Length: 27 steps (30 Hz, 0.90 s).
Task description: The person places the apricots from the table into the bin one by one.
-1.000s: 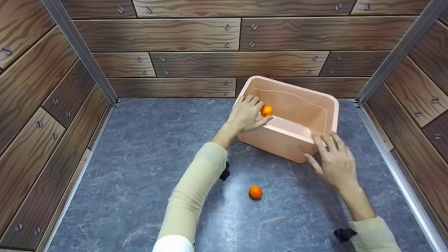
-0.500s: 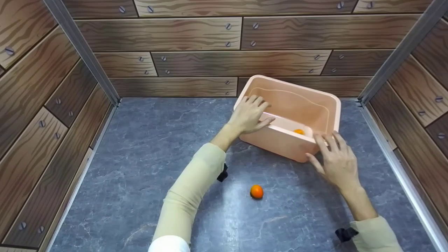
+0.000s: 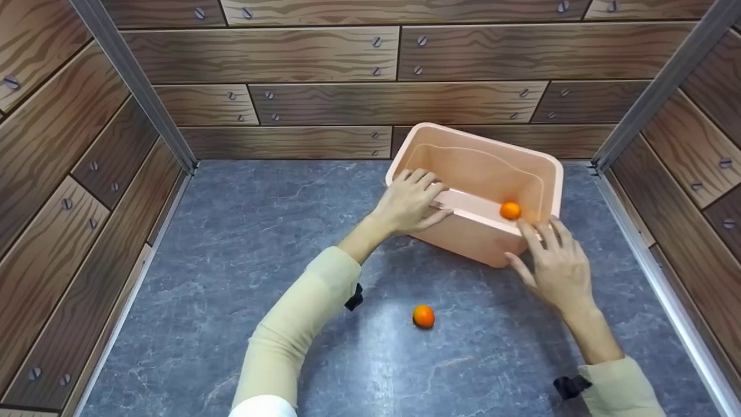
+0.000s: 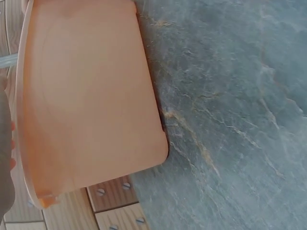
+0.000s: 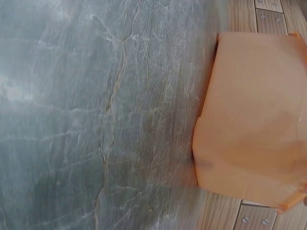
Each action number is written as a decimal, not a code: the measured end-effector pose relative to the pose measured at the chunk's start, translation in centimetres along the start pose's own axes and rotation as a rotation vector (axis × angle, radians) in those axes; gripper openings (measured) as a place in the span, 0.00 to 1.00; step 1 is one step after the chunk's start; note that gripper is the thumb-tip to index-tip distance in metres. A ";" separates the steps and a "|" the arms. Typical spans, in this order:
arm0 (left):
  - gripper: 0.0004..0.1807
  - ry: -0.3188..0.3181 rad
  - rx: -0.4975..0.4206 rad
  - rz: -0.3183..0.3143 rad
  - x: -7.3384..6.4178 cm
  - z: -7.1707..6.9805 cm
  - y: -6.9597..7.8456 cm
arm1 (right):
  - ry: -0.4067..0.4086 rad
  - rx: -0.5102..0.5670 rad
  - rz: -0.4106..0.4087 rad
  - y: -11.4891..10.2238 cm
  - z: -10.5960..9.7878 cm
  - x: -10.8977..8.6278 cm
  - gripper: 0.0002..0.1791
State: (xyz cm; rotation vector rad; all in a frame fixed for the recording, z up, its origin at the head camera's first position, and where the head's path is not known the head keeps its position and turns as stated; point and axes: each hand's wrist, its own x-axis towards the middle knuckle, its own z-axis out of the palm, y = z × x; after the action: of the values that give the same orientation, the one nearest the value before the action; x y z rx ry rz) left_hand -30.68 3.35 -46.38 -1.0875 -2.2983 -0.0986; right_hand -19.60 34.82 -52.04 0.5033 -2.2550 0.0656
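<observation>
A peach-coloured plastic bin (image 3: 463, 229) stands skewed near the back wall. Inside, toward its right end, sits a small round orange fruit (image 3: 510, 210). My left hand (image 3: 408, 202) lies over the bin's left front rim, thumb spread and nothing in its fingers. At the right front corner, my right hand (image 3: 558, 272) rests its loosely spread fingers on the rim, with the thumb by the outer wall. A second small orange fruit (image 3: 424, 317) lies on the floor between my forearms. Both wrist views mostly show the bin's outer wall (image 4: 96, 96) and the floor.
Wood-pattern panels (image 3: 324, 104) enclose the space at the back and both sides. Metal strips (image 3: 666, 295) run along the side edges. The floor (image 3: 231, 260) is dark blue-grey with a marble pattern.
The fruit that was at my left hand dropped into the bin and rolled to its right end. My left hand has drawn back slightly. The right hand and the other fruit stay put.
</observation>
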 end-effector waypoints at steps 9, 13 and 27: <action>0.27 -0.005 -0.055 0.059 -1.9 -0.6 0.8 | -0.011 0.003 -0.003 0.1 -0.1 0.2 0.38; 0.30 -0.026 -0.025 0.074 -2.5 -0.9 1.1 | -0.007 0.006 -0.003 0.1 -0.2 0.3 0.39; 0.35 -0.065 -0.057 0.106 -5.4 -1.1 2.6 | -0.028 0.012 0.006 0.0 -0.2 0.1 0.39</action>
State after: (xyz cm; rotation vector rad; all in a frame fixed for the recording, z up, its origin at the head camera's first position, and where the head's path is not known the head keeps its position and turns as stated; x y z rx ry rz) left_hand -25.59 1.02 -48.81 -1.2565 -2.3026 -0.0887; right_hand -19.53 34.84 -51.84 0.5061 -2.2844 0.0757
